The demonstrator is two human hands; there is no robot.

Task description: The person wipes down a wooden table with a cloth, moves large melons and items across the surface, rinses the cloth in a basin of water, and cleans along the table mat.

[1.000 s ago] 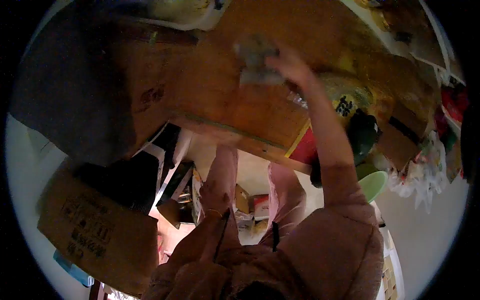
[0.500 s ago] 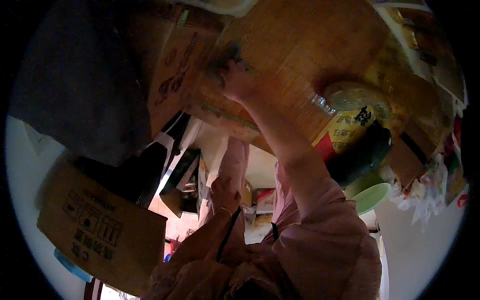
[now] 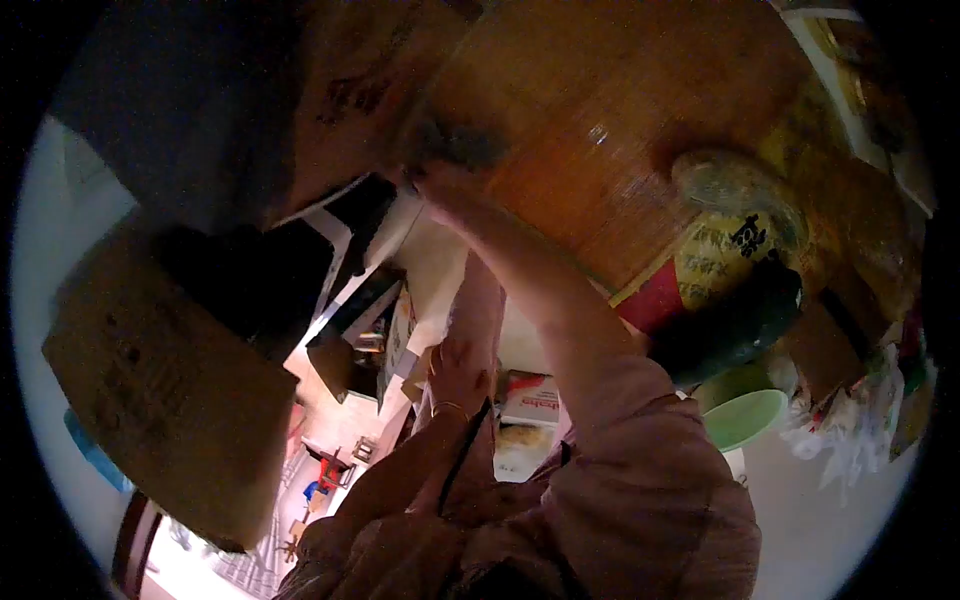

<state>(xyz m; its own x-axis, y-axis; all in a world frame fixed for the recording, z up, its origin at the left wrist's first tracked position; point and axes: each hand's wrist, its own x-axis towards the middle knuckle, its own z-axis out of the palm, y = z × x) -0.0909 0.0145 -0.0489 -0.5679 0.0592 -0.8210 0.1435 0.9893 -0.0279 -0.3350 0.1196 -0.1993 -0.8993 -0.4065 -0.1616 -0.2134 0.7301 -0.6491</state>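
Observation:
My right hand (image 3: pixel 432 188) is at the near-left edge of the wooden table (image 3: pixel 600 130), blurred and dark, its fingers hard to make out. Just beyond it a dark grey-green cloth (image 3: pixel 462 145) lies on the tabletop; whether the fingers touch it is unclear. My left hand (image 3: pixel 456 378) rests on my left thigh with its fingers apart and nothing in it.
A glass bowl (image 3: pixel 735 185) and a yellow-and-red package (image 3: pixel 700 265) are on the table's right side, by a dark green rounded object (image 3: pixel 745 325). Below is a light green basin (image 3: pixel 745 418). Cardboard boxes (image 3: pixel 165 385) stand at left, plastic bags (image 3: pixel 850 425) at right.
My right hand has moved left across the table with the cloth, then nearer to the table's edge, the cloth now beyond it. My left hand stays on the thigh. The view has shifted.

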